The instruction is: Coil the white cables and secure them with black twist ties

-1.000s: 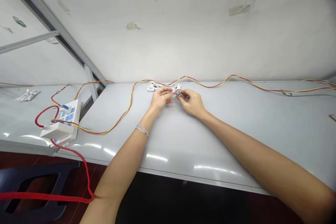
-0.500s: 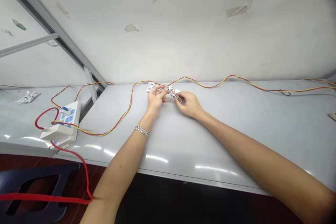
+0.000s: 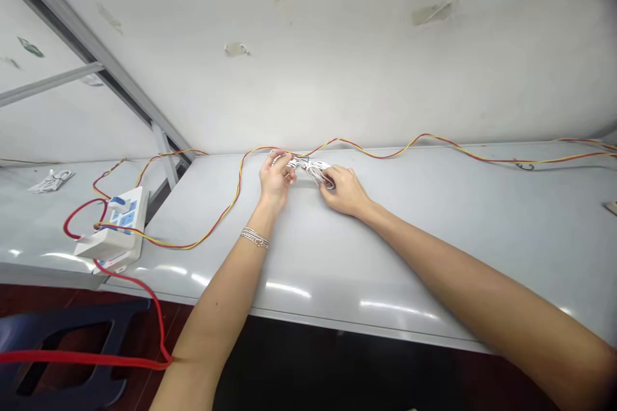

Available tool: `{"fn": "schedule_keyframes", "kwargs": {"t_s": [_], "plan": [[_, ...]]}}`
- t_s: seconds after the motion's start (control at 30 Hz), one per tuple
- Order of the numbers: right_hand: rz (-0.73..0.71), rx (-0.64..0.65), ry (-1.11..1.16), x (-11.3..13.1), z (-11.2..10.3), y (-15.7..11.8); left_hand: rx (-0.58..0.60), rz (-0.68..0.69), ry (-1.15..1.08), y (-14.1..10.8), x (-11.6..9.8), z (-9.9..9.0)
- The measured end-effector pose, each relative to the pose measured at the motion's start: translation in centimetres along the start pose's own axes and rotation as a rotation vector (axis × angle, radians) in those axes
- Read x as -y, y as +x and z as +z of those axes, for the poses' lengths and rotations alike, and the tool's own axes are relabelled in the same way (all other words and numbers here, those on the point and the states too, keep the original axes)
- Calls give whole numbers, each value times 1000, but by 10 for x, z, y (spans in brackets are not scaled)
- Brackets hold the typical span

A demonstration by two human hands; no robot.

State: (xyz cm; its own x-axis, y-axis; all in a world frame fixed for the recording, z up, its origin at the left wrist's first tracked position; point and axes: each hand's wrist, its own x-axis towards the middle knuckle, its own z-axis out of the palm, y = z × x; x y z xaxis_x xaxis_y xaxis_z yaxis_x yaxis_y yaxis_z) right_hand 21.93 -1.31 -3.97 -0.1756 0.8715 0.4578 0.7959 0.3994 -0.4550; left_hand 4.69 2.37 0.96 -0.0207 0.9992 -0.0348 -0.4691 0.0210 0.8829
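Near the back edge of the grey shelf, my left hand (image 3: 276, 178) has its fingers closed on a coiled white cable (image 3: 291, 164). Just to the right, my right hand (image 3: 343, 189) grips another bundle of white cable (image 3: 315, 170), its loops poking out past the thumb and fingertips. A short dark tie shows between the two bundles. The fingers cover part of each coil. Behind both hands runs a twisted red and yellow wire (image 3: 332, 141), lying on the shelf.
A white power strip (image 3: 139, 212) with plugs and adapters sits on the left, with a thick red cable (image 3: 154, 308) hanging from it. Another white cable bundle (image 3: 52, 180) lies far left. A dark blue stool (image 3: 103, 347) stands below; a taped white panel (image 3: 337, 64) rises behind.
My left hand has moved a little left and now holds the left coil, which lay behind it before. The right bundle has turned in my right hand.
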Motion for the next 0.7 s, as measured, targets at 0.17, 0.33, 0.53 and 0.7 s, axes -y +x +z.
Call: {"fn": "schedule_keyframes", "kwargs": {"t_s": [0.17, 0.33, 0.53, 0.7], "plan": [[-4, -10, 10, 0, 0, 0, 9, 6, 0, 0, 2, 0], [4, -16, 59, 1, -1, 0, -2, -3, -7, -2, 4, 3], [6, -26, 82, 3, -3, 0, -2, 1, 34, -2, 6, 4], [31, -69, 85, 3, -3, 1, -2, -4, 69, -2, 8, 3]]}}
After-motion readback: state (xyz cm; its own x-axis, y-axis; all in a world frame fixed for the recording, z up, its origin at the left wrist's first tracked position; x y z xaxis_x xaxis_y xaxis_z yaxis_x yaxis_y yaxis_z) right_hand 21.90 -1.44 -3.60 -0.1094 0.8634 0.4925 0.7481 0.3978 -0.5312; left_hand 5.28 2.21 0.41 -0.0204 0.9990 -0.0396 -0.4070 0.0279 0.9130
